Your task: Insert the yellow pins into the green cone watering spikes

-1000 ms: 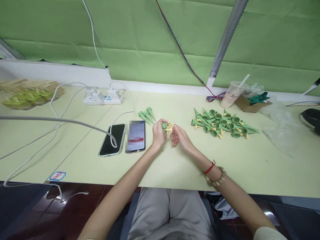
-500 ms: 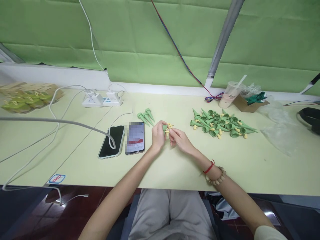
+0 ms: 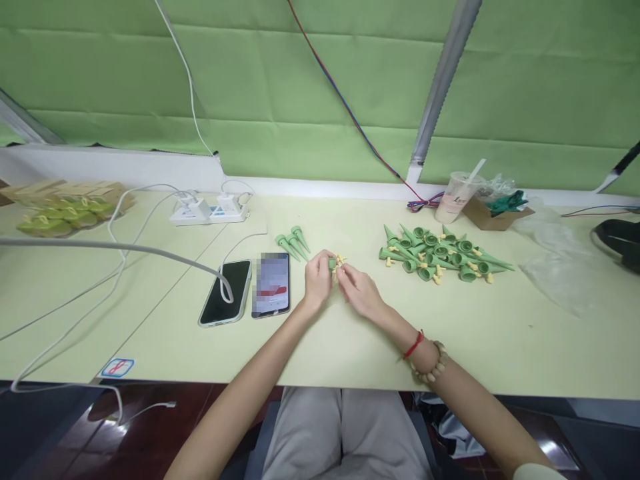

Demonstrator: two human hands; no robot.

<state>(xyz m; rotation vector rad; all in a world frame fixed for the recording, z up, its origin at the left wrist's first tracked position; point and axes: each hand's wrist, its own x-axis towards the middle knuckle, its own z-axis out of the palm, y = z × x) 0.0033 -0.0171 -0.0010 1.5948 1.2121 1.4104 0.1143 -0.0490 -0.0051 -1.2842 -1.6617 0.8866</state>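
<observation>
1. Fingers of the left hand [image 3: 318, 280] pinch a green cone spike [image 3: 331, 264] above the table [image 3: 350, 333], midway between the pile of spikes [image 3: 443, 255] and two phones [image 3: 250, 285].
2. Right hand [image 3: 357, 288] nips its small yellow piece [image 3: 340, 260].
3. Likely light, stiff plastic; best held at the wide collar.
4. Fingers hide the joint and tip.

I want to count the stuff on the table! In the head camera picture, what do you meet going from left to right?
Packets of green pieces → power strip → dark phone → lit phone → left hand → right hand → heap of green cones → plastic cup → cardboard box → clear plastic bag.
</observation>
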